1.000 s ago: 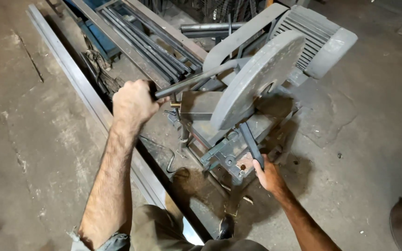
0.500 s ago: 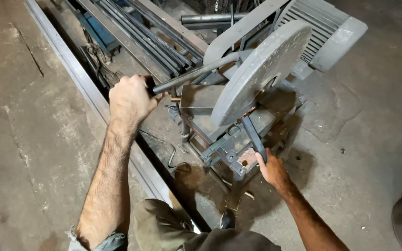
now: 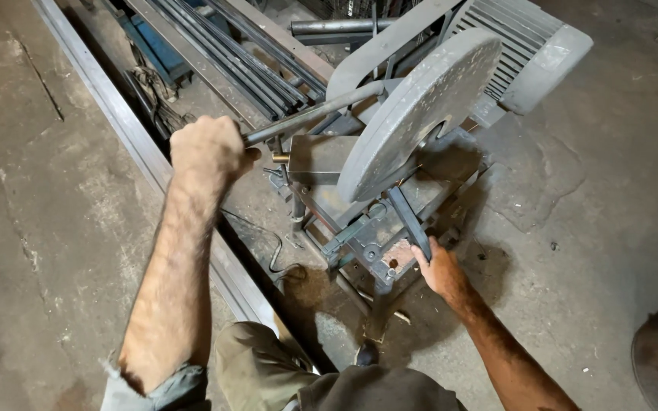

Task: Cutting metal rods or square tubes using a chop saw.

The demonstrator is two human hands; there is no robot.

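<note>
The chop saw (image 3: pixel 397 152) stood on a stained, cracked concrete floor (image 3: pixel 595 213), a dull grey machine with a round disc-shaped blade guard (image 3: pixel 420 110), a ribbed motor housing (image 3: pixel 523 49) behind it and a worn, rust-flecked steel base (image 3: pixel 371 243). The left hand (image 3: pixel 207 148), forearm extended forward and knuckles up, was clenched around the end of the saw's long tubular handle (image 3: pixel 314 113), which ran up and right from that grip to the guard. The right hand (image 3: pixel 439 266), reaching in from below, grasped the near end of a narrow flat dark metal bar (image 3: pixel 407 217) that lay across the base beneath the guard, just beyond the fingers.
</note>
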